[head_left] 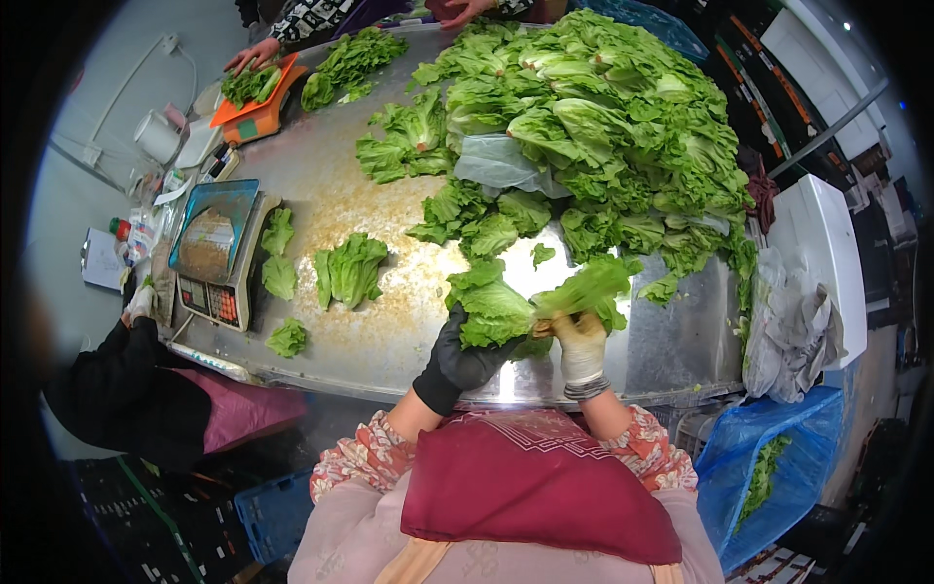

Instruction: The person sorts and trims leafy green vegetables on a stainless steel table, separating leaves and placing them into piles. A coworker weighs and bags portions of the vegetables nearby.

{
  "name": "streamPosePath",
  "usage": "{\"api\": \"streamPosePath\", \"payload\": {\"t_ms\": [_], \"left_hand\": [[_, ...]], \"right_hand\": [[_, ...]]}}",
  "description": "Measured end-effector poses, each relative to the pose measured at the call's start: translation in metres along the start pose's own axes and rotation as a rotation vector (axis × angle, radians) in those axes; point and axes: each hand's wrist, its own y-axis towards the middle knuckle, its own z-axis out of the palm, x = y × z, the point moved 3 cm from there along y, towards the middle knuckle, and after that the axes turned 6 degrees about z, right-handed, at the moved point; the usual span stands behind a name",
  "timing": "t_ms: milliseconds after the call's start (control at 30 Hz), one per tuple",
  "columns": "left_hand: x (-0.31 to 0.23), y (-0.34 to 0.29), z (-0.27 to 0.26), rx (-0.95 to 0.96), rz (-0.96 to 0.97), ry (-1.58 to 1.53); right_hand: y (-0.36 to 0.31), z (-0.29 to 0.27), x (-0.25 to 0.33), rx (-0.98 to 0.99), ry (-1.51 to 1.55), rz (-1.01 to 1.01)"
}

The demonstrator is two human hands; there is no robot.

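My left hand (463, 354), in a black glove, is closed around a head of lettuce (494, 310) just above the table's near edge. In a pale, stained glove with a grey cuff, my right hand (582, 350) pinches a lettuce leaf (592, 285) beside the stem end of that head. The leaf is blurred by motion, and whether it is still joined to the head I cannot tell. Right beyond my hands, a small leaf scrap (542, 255) lies on the metal table (409, 336).
A large lettuce pile (623, 117) fills the far right. At left are a digital scale (209, 253), loose leaves (279, 277) and a lettuce bunch (352, 271). Across the table, a person's hand (255, 56) touches lettuce on an orange scale (258, 112). A blue-lined bin (778, 467) stands lower right.
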Motion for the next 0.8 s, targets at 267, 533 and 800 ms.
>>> {"api": "streamPosePath", "payload": {"t_ms": [267,533,800], "left_hand": [[0.001,-0.003,0.002,0.055,-0.120,0.068],[-0.004,0.003,-0.006,0.106,0.057,0.416],[-0.004,-0.007,-0.018,0.014,-0.124,0.018]], "right_hand": [[-0.011,-0.012,-0.011,0.236,0.296,0.613],[-0.015,0.011,0.012,0.217,-0.308,0.220],[-0.009,0.004,0.013,0.150,-0.794,-0.045]]}}
